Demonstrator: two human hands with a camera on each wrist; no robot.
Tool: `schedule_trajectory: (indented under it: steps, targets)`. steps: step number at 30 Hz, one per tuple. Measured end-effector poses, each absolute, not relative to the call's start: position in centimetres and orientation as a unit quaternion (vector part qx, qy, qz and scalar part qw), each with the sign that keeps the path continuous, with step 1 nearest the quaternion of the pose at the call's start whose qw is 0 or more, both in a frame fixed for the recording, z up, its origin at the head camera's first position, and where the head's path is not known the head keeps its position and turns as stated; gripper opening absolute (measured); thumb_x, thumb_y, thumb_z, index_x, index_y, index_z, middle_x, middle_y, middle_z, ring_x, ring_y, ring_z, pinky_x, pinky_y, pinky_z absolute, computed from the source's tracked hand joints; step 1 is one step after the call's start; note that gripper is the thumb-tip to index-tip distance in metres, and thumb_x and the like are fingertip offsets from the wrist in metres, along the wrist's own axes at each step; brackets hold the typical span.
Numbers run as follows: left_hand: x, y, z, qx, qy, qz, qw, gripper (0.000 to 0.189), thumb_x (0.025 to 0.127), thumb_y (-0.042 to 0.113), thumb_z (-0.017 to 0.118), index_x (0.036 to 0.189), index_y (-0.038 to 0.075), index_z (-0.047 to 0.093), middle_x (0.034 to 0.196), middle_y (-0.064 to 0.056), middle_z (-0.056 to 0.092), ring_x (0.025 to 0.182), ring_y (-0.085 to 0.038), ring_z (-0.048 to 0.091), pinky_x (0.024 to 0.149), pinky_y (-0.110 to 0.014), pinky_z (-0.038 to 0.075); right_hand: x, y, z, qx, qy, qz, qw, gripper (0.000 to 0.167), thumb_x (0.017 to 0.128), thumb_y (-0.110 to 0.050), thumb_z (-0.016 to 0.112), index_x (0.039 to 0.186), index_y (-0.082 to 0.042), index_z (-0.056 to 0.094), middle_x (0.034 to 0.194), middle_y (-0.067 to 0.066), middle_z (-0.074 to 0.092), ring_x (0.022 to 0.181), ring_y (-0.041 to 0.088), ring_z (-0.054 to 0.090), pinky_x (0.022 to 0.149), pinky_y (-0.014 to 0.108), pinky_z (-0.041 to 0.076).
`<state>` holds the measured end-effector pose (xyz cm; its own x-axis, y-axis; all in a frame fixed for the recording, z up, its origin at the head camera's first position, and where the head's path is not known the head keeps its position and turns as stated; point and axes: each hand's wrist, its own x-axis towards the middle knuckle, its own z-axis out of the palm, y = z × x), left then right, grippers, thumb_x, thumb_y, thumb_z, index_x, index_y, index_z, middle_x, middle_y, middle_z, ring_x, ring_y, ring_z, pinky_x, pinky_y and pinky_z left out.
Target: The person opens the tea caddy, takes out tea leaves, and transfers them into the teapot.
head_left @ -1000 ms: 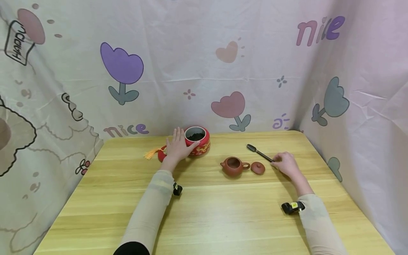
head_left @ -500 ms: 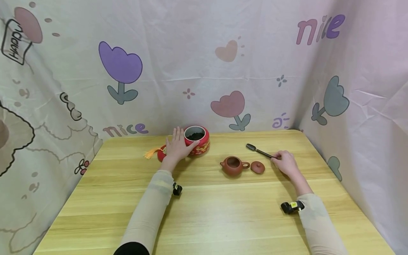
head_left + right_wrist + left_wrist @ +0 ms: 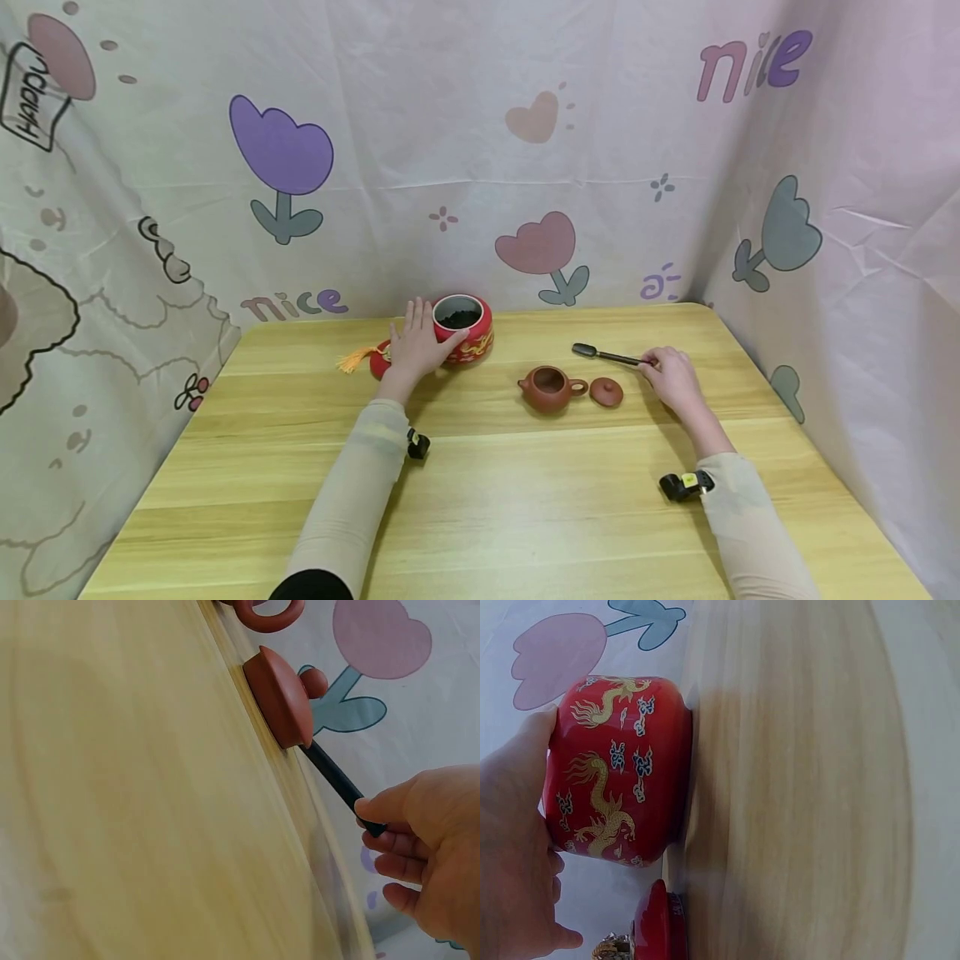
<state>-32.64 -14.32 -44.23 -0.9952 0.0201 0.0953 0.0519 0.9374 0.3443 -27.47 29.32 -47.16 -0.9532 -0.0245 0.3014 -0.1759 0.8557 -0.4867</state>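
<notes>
Black scoop [image 3: 611, 357], pinched at the handle end by the right hand [image 3: 672, 382] — clay teapot [image 3: 547, 400] and lid [image 3: 606, 392] sit nearby. Left hand [image 3: 417, 348] — fingers spread wide — touches the red jar [image 3: 619, 776].

Before me: one tabletop of pale yellow wood-grain [image 3: 525, 517], far right corner rounded, soft glare on its near middle. Facing me, behind it: one wall of whitish printed cloth [image 3: 420, 100], lightly creased, bearing a purple tulip with grey-green leaves [image 3: 283, 154], a dusty-pink tulip [image 3: 540, 246] and a peach heart [image 3: 534, 118]. To my left: slanting pale cloth [image 3: 97, 375], with a black-outlined "HAPPY" sign [image 3: 33, 96]. To my right: pink-tinged white cloth [image 3: 885, 350], one grey-green tulip [image 3: 791, 225], a shadowed corner fold [image 3: 723, 217].
</notes>
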Motion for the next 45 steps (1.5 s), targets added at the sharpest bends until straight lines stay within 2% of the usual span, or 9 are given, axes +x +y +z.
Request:
schedule_trajectory:
  steps: [8,21,26,36,41,45]
  targets:
    - [-32.6,-14.1,-44.3,-0.020,-0.980,-0.195,0.044,0.110,0.081,0.083,0.038,0.157,0.009,0.009,0.166,-0.011,0.002,0.154,-0.029,-0.003,0.118,-0.066,0.008,-27.3,28.9,-46.2,0.068,-0.953,0.255,0.147,0.018,0.093,-0.012,0.062,0.101,0.004,0.066,0.106,0.025,0.063,0.100,0.042,0.050,0.087,0.054,0.039]
    - [-32.3,-14.3,-44.4,-0.018,-0.978,-0.203,0.044,0.111,0.082,0.082,0.040,0.157,0.008,0.006,0.166,-0.012,0.001,0.154,-0.030,-0.002,0.118,-0.067,0.005,-27.9,27.4,-43.1,0.107,-0.943,0.245,0.196,0.010,0.092,-0.007,0.063,0.095,0.002,0.066,0.100,0.023,0.065,0.102,0.043,0.053,0.091,0.059,0.038]
    - [-32.4,-14.4,-44.4,-0.019,-0.978,-0.201,0.044,0.112,0.082,0.083,0.038,0.157,0.007,0.005,0.166,-0.012,-0.002,0.154,-0.030,-0.002,0.118,-0.067,0.006,-28.2,26.7,-41.2,0.114,-0.949,0.223,0.191,0.012,0.093,-0.010,0.063,0.097,0.001,0.066,0.102,0.022,0.066,0.105,0.043,0.053,0.091,0.059,0.039]
    - [-32.4,-14.4,-44.4,-0.023,-0.981,-0.188,0.048,0.112,0.083,0.083,0.037,0.157,0.006,0.005,0.166,-0.014,0.000,0.153,-0.033,0.001,0.117,-0.068,0.007,-29.3,24.4,-38.6,0.140,-0.945,0.209,0.207,0.014,0.093,-0.013,0.064,0.098,0.000,0.068,0.101,0.019,0.064,0.096,0.037,0.051,0.086,0.053,0.039]
    - [-32.3,-14.3,-44.4,-0.021,-0.981,-0.185,0.053,0.111,0.083,0.082,0.038,0.157,0.006,0.006,0.166,-0.014,0.002,0.154,-0.032,0.002,0.118,-0.067,0.009,-29.8,23.3,-37.6,0.145,-0.943,0.210,0.214,0.014,0.092,-0.014,0.065,0.099,-0.002,0.068,0.103,0.018,0.064,0.095,0.035,0.050,0.085,0.051,0.040]
    - [-32.3,-14.3,-44.4,-0.020,-0.982,-0.183,0.051,0.111,0.083,0.082,0.037,0.157,0.006,0.005,0.166,-0.014,0.002,0.154,-0.032,0.001,0.118,-0.067,0.009,-30.2,22.3,-36.7,0.150,-0.943,0.217,0.205,0.016,0.093,-0.015,0.063,0.100,-0.002,0.068,0.107,0.019,0.065,0.100,0.037,0.051,0.088,0.053,0.040]
